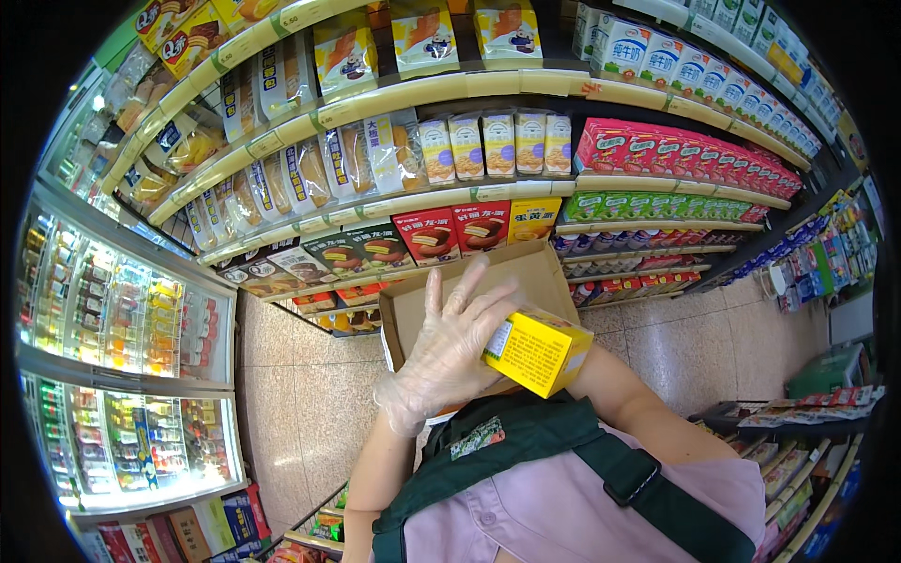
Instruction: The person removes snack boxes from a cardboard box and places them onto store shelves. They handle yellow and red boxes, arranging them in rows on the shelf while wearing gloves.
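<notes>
In a clear plastic glove, my left hand (450,338) is raised over an open brown cardboard box (535,272). Its fingers are stretched up and spread, with some motion blur near the index finger. The palm side is close against the end of a small yellow packet box (540,357), which is tilted in front of my chest; I cannot tell whether they are joined in a grip. My right forearm (615,389) comes in from the right and ends behind the yellow box. The right hand's fingers are hidden there. What the cardboard box holds is mostly hidden by my left hand.
Shelves ahead hold packaged bread (347,159), red snack boxes (422,239), a yellow snack box (533,221), pink drink cartons (657,150) and white milk cartons (629,47). Lit glass-door coolers (131,300) stand left. Tiled floor (300,394) shows between; a low rack (788,469) is behind right.
</notes>
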The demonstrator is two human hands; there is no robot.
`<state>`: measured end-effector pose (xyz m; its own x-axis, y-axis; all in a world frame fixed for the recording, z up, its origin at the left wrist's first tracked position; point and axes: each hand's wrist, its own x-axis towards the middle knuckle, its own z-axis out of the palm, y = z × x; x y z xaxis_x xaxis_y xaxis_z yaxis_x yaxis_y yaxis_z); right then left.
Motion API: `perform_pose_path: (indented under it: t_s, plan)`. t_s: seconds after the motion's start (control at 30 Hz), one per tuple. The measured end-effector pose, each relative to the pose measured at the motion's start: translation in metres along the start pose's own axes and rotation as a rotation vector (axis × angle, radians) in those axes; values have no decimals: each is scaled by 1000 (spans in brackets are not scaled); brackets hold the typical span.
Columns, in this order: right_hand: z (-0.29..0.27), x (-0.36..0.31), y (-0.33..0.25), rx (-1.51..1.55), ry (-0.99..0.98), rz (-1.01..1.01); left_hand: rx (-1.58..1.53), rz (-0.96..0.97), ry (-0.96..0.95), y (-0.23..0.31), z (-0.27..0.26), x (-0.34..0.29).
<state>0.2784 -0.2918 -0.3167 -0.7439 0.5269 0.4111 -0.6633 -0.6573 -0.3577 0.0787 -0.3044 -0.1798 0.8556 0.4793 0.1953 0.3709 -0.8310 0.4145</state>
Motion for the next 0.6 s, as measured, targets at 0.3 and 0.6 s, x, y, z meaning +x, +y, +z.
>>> perform_pose_path:
  t_s: [0.3, 0.6]
  plan:
    - [9, 2, -13, -431, 154, 94, 83, 117, -80, -21, -12, -11]
    - [32, -16, -19, -803, 708, -184, -907, -453, 175, -52, 46, -69]
